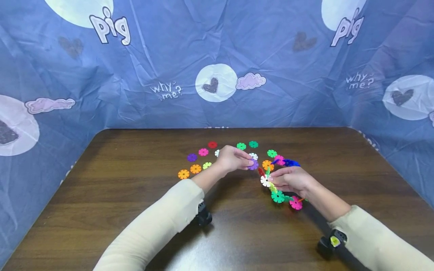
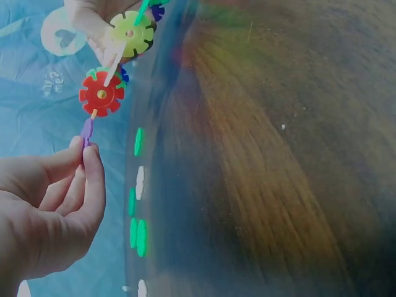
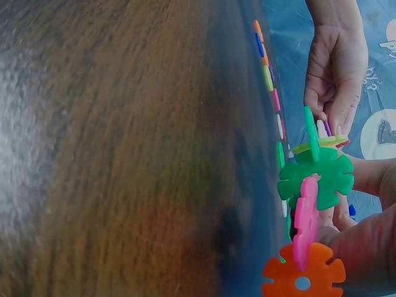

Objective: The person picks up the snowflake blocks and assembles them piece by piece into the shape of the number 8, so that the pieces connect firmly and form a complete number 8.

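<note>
My left hand (image 1: 232, 158) pinches a purple notched plastic disc (image 1: 253, 165) between thumb and fingertips. In the left wrist view that purple disc (image 2: 87, 131) appears edge-on, right by a red disc (image 2: 102, 94). My right hand (image 1: 291, 178) grips a chain of interlocked discs near its white disc (image 1: 265, 181). From there the chain bends through a green disc (image 1: 278, 196) and a pink disc (image 1: 296, 203). Up close in the right wrist view, a green disc (image 3: 315, 176), a pink disc (image 3: 305, 219) and an orange disc (image 3: 303, 272) are slotted together.
Loose discs lie spread on the brown wooden table (image 1: 112, 195), among them an orange disc (image 1: 184, 174), a red disc (image 1: 212, 144) and a teal disc (image 1: 253, 144). A blue printed cloth (image 1: 176, 45) hangs behind the table.
</note>
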The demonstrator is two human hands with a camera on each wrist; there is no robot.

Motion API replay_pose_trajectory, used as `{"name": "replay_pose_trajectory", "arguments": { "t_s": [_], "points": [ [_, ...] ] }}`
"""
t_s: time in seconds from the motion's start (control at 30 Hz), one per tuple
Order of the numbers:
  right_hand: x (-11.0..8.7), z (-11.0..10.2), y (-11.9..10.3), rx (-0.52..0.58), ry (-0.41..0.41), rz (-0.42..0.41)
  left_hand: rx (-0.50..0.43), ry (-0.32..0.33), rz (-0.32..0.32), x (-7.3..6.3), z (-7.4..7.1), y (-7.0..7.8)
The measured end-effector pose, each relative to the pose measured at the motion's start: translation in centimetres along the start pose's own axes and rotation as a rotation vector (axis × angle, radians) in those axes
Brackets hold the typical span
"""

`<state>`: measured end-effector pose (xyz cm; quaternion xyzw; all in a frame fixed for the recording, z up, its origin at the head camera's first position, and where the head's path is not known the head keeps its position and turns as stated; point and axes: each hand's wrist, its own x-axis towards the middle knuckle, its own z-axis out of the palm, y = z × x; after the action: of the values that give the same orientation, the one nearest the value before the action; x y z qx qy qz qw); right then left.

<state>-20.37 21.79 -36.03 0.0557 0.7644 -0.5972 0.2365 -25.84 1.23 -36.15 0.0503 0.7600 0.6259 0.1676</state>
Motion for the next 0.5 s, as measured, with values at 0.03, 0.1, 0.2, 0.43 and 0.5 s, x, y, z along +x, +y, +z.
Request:
{"name": "replay_pose_trajectory", "arguments": {
  "t_s": [0.03, 0.1, 0.2, 0.43, 0.5],
  "points": [
    [0.00, 0.03, -0.02, -0.004, 0.005, 0.003, 0.009, -0.003, 0.004, 0.01, 0.00, -0.01],
    [0.05, 0.05, -0.03, -0.012, 0.008, 0.005, 0.026, -0.011, 0.011, 0.00, 0.01, 0.02],
    [0.05, 0.12, -0.04, -0.025, 0.010, 0.012, 0.072, -0.030, 0.028, -0.06, 0.03, 0.09],
    [0.00, 0.12, 0.38, -0.023, 0.002, 0.019, 0.220, -0.057, 0.128, -0.27, 0.14, 0.00],
    [-0.04, 0.14, 0.50, -0.023, 0.003, 0.025, 0.253, -0.059, 0.152, -0.30, 0.22, -0.06]
  ]
}}
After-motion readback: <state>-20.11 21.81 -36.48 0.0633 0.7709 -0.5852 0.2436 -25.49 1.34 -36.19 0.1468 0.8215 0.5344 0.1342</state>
